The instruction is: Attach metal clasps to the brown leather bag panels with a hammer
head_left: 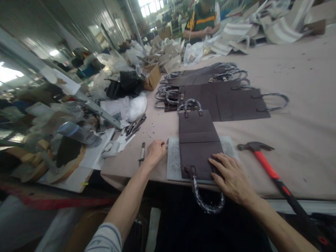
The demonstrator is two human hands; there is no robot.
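Observation:
A dark brown bag panel point(199, 150) lies over a grey-white slab point(173, 159) at the table's front edge. Its near handle point(207, 209), wrapped in clear plastic film, hangs over that edge, and another wrapped handle loops at the far end. My right hand point(231, 176) rests with fingers spread on the panel's lower right corner. Just left of the slab, my left hand point(156, 151) is closed in a pinch; a thin tip shows by its fingers, too small to name. A small dark tool with a pale middle point(142, 153) lies left of that hand.
A claw hammer point(265, 164) with a red and black handle lies on the right. Behind the slab are stacked brown bag panels point(231, 101) with wrapped handles. Dark strips point(135, 125), a cardboard box point(152, 77) and a plastic bottle point(78, 133) are leftward. A person point(203, 22) is across the table.

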